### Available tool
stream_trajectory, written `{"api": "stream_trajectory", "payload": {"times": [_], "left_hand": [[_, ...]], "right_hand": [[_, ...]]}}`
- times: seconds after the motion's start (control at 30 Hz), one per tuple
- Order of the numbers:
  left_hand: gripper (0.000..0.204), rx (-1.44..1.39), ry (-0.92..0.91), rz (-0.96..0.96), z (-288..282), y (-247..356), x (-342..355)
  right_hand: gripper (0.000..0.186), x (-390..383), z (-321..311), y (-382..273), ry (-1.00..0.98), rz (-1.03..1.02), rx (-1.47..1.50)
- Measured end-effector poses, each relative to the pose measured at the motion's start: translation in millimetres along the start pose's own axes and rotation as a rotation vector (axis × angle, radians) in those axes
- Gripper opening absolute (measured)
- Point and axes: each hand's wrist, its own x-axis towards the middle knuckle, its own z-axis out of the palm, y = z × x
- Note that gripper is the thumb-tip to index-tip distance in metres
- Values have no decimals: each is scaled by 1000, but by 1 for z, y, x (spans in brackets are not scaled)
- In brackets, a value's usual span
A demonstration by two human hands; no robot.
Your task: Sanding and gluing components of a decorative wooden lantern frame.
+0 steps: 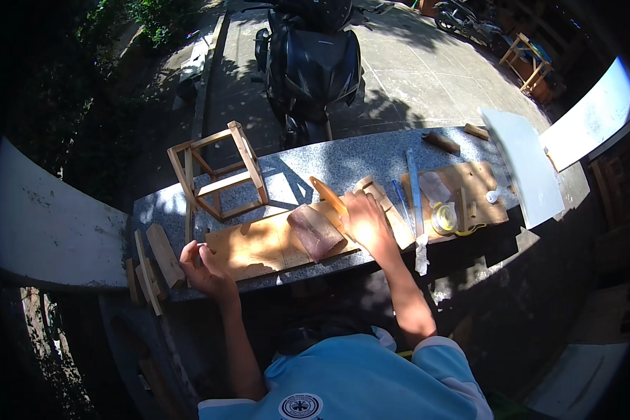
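My left hand is at the left end of a long wooden board, its fingers curled with a tiny pale thing at their tips that I cannot make out. Over the board's right part, my right hand is closed around a tool with a flat orange handle; the tool's other end is hidden under the hand. Left of that hand, a reddish-brown wood block lies tilted on the board. A light wooden piece lies just right of the hand.
A small wooden frame stands on the speckled stone table. Wood offcuts lie at the left end. A metal ruler, a tape roll and a brown board are on the right. A motorcycle stands beyond.
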Motion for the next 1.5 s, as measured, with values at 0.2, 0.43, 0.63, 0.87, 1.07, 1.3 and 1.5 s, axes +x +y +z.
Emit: {"api": "stream_trajectory", "payload": {"times": [0.2, 0.43, 0.63, 0.87, 1.07, 1.3, 1.5], "left_hand": [[27, 397, -537, 373, 65, -17, -34], [22, 187, -953, -281, 63, -27, -15], [14, 57, -884, -495, 38, -30, -12], [12, 10, -809, -706, 19, -24, -14], [14, 4, -816, -613, 19, -17, -16], [14, 28, -840, -584, 16, -13, -18], [14, -28, -851, -553, 12, -17, -20]], "right_hand": [[21, -15, -30, 1, 141, -61, 320], [25, -28, -48, -9, 79, 154, 702], [32, -11, -2, -46, -23, -86, 1096], [30, 7, 2, -49, 234, 43, 720], [30, 3, 4, -59, -115, -66, 532], [27, -1, 16, -62, -56, -291, 457], [25, -3, 16, -63, 147, -241, 796]]}}
